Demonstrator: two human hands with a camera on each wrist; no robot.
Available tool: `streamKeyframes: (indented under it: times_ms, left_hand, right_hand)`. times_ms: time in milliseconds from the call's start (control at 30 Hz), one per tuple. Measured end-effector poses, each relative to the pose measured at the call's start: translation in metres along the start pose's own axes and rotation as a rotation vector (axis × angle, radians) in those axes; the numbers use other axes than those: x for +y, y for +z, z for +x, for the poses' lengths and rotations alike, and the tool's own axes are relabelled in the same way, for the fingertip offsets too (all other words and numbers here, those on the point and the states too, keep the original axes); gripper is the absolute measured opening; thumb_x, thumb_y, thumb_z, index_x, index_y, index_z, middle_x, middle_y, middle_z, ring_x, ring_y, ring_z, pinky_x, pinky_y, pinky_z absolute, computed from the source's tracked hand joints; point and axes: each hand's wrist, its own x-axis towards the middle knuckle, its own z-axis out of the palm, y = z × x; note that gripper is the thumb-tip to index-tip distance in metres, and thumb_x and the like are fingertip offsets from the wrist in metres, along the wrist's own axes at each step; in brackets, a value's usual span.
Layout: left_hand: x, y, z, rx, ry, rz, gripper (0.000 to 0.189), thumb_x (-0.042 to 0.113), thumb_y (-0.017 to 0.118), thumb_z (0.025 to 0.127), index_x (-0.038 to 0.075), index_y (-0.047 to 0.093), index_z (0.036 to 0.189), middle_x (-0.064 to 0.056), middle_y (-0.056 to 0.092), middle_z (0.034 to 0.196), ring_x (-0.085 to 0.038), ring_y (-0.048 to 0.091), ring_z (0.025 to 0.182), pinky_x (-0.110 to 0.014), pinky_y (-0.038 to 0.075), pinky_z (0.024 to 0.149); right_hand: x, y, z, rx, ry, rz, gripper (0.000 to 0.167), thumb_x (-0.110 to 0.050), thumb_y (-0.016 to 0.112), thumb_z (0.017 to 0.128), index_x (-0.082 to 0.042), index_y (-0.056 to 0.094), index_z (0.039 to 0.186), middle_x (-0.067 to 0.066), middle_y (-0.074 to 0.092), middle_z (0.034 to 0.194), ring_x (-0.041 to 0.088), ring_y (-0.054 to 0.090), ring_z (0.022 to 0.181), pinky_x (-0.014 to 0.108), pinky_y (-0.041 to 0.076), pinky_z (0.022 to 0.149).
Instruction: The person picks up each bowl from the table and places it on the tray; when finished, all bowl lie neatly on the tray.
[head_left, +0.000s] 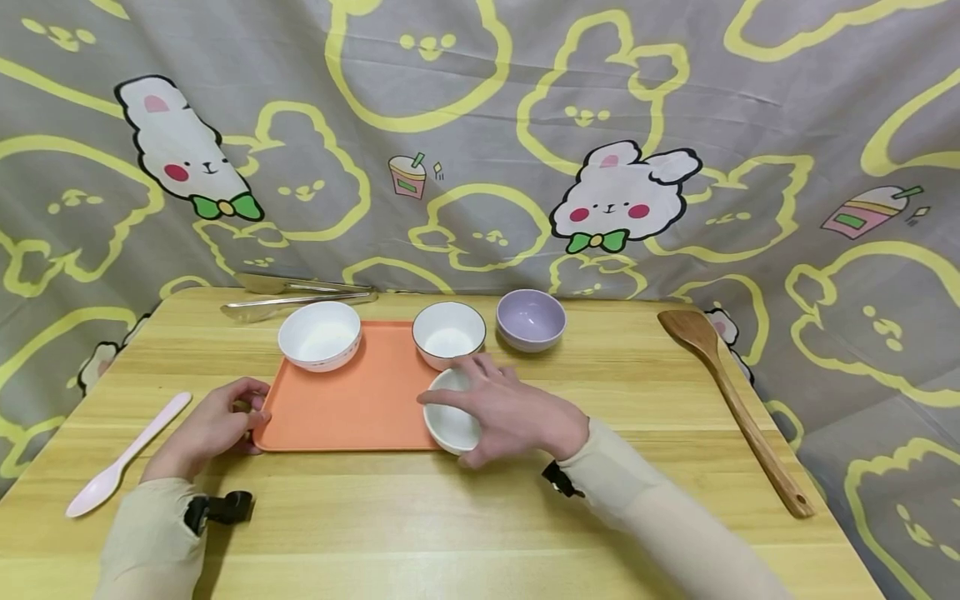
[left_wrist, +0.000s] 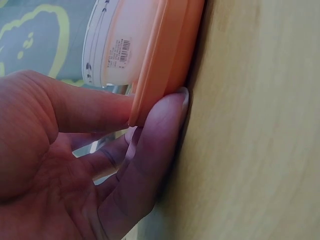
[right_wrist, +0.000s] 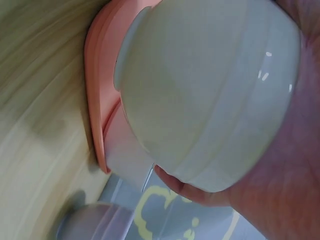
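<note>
Beneath right fingers (head_left: 456, 400), partly-hidden white bowl (head_left: 452, 427)

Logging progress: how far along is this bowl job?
Seemingly done: two round white bowls sit on the orange rectangular tray. In hand: right hand grips a glossy pale round bowl, left hand pinches the tray. Probably left: the round purple bowl, off the tray.

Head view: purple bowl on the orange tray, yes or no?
No, the purple bowl sits directly on the wooden table, beyond the right end of the orange tray.
</note>
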Motion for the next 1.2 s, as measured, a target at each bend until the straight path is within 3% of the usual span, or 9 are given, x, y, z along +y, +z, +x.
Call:
streamKeyframes:
  times_ms: [167, 267, 400, 533, 800, 1200]
  left_hand:
    - [-0.002, 0.0, 0.0, -0.006, -0.006, -0.014, 0.044, -0.001, 0.055, 0.093, -0.012, 0.039, 0.132, -0.022, 0.046, 0.106, -0.026, 0.06, 0.072, -0.039, 0.057, 0.058]
    - [-0.002, 0.001, -0.001, -0.003, -0.009, -0.012, 0.044, -0.001, 0.055, 0.093, -0.012, 0.039, 0.133, -0.022, 0.046, 0.106, -0.026, 0.06, 0.072, -0.038, 0.057, 0.058]
    - [-0.001, 0.0, -0.001, -0.003, -0.013, -0.004, 0.045, -0.001, 0.055, 0.092, -0.012, 0.039, 0.132, -0.022, 0.045, 0.107, -0.026, 0.06, 0.073, -0.038, 0.057, 0.058]
    - [-0.001, -0.001, -0.001, -0.002, -0.011, 0.008, 0.045, -0.001, 0.055, 0.091, -0.012, 0.039, 0.132, -0.022, 0.045, 0.107, -0.025, 0.059, 0.074, -0.038, 0.057, 0.058]
    - [-0.002, -0.001, 0.0, 0.004, -0.006, 0.02, 0.045, -0.001, 0.056, 0.091, -0.012, 0.04, 0.132, -0.022, 0.046, 0.107, -0.025, 0.058, 0.075, -0.038, 0.057, 0.058]
    - [0.0, -0.001, 0.001, 0.005, 0.003, 0.022, 0.046, -0.002, 0.056, 0.089, -0.012, 0.04, 0.132, -0.023, 0.045, 0.108, -0.026, 0.058, 0.076, -0.038, 0.057, 0.058]
  right_hand:
    - [-0.007, 0.003, 0.011, -0.038, -0.013, 0.031, 0.08, -0.041, 0.081, 0.07, -0.039, 0.048, 0.143, 0.009, 0.021, 0.155, 0.038, 0.021, 0.137, 0.061, 0.034, 0.1]
    - [-0.012, 0.005, 0.018, -0.043, -0.025, 0.014, 0.08, -0.043, 0.08, 0.07, -0.041, 0.047, 0.143, 0.011, 0.02, 0.155, 0.036, 0.023, 0.137, 0.061, 0.033, 0.101]
    - [-0.016, 0.009, 0.028, -0.04, -0.039, -0.012, 0.08, -0.046, 0.079, 0.071, -0.044, 0.045, 0.144, 0.011, 0.027, 0.148, 0.029, 0.026, 0.135, 0.055, 0.037, 0.098]
    - [-0.019, 0.011, 0.037, -0.027, -0.055, -0.013, 0.081, -0.048, 0.078, 0.071, -0.044, 0.044, 0.144, 0.01, 0.028, 0.147, 0.03, 0.026, 0.135, 0.051, 0.038, 0.099]
    - [-0.023, 0.013, 0.056, 0.002, -0.094, 0.006, 0.081, -0.048, 0.078, 0.071, -0.044, 0.043, 0.145, 0.007, 0.03, 0.145, 0.027, 0.025, 0.133, 0.046, 0.033, 0.103]
    - [-0.034, 0.019, 0.085, -0.036, -0.088, -0.061, 0.082, -0.052, 0.073, 0.075, -0.049, 0.035, 0.147, 0.004, 0.029, 0.144, 0.023, 0.025, 0.131, 0.042, 0.036, 0.096]
